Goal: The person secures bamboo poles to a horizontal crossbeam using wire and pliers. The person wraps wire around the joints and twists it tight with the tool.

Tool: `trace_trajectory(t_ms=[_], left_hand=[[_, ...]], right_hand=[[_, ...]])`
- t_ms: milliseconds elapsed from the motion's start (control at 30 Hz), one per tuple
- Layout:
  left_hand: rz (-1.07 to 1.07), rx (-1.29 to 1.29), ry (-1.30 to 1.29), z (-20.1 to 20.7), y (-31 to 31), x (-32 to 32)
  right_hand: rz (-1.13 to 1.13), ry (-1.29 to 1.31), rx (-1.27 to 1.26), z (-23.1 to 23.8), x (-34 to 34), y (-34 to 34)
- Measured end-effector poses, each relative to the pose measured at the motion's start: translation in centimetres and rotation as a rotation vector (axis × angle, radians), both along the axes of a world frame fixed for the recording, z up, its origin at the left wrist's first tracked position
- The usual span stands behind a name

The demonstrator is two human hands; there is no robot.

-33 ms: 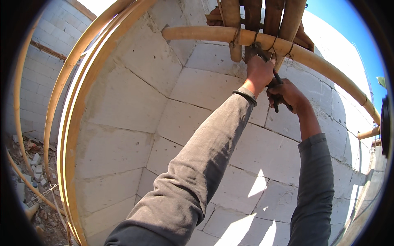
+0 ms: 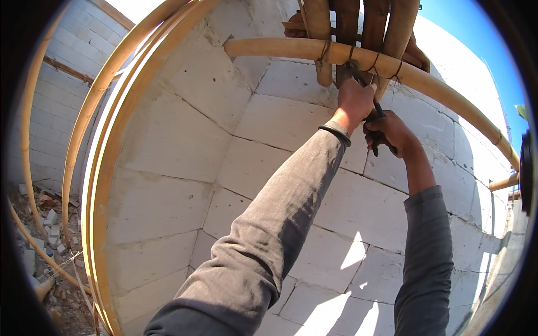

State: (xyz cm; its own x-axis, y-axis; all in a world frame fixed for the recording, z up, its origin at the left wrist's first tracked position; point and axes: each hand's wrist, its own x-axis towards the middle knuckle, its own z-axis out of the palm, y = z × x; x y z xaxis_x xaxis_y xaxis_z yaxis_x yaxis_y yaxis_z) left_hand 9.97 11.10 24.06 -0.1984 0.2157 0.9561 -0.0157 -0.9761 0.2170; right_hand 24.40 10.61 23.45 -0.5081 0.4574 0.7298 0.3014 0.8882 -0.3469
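Note:
Both my arms reach up to a horizontal bamboo pole (image 2: 263, 47) lashed with dark ties to several upright bamboo poles (image 2: 374, 28). My left hand (image 2: 355, 102) is closed just below the crossing pole, beside a dark tie (image 2: 351, 53). What its fingers grip is hidden. Lower and to the right, my right hand (image 2: 392, 133) is wrapped round a dark hand tool that looks like pincers (image 2: 379, 109). Two handle ends show below that hand, and the tool's upper part runs up behind my left hand.
A pale block wall (image 2: 269, 117) fills the middle, with a corner on its left. Curved-looking timber boards (image 2: 92, 224) and bamboo poles (image 2: 73, 151) stand at the left. Rubble (image 2: 53, 224) lies below them. A short pole end (image 2: 504, 182) juts in at the right.
My right hand and forearm have shifted slightly left, the tool handles with them. My left hand stays in nearly the same place below the pole.

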Motion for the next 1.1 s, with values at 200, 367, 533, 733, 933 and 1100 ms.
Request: trace_trajectory(t_ms=[200, 367, 533, 733, 933, 1100], left_hand=[[0.493, -0.097, 0.085, 0.5, -1.0, -2.8], [0.62, -0.044, 0.148, 1.0, -1.7, -4.3], [0.675, 0.099, -0.071, 1.4, -0.4, -6.5], [0.833, 0.328, -0.17, 0.8, -2.0, -6.4], [1.304, 0.556, 0.053, 2.4, -3.1, -8.1], [1.658, 0.631, 0.347, 6.3, -1.4, -8.5]], right_hand=[[0.599, 0.257, -0.299, -3.5, -5.8, 4.1], [0.58, 0.289, -0.257, -4.1, -7.5, 2.3], [0.045, 0.102, -0.223, -3.3, -6.1, -1.4], [0.565, 0.249, -0.523, -4.1, -3.2, 0.2], [0.542, 0.326, -0.538, -14.4, -6.1, -0.4], [0.484, 0.262, -0.675, -22.4, -2.4, 1.2]])
